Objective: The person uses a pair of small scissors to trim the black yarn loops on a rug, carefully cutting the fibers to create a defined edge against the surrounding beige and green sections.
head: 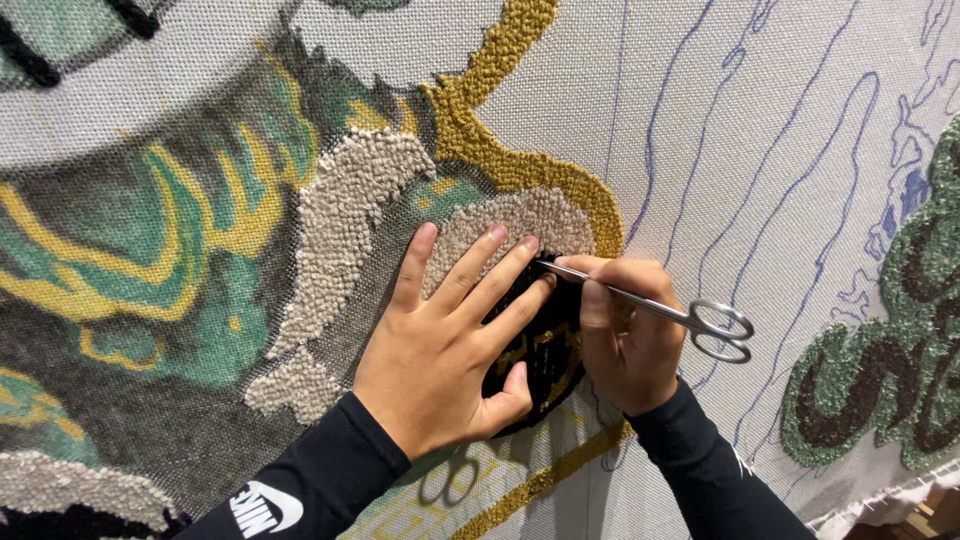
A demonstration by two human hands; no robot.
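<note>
Scissors (650, 305) sit pinched in the right hand (625, 345), tips poking into the black yarn patch (540, 350) on the big cloth (740, 120). Left hand (450, 345) lies flat with fingers spread, pressing the fluffy loops down so they stay put.

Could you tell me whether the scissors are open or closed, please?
Closed: the scissors in the right hand show their two finger rings lying together.

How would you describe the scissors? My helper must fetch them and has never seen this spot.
Look at the big tufted cloth, at its black patch under two hands. The scissors lie in the right hand: thin and silver, the only metal thing there.
</note>
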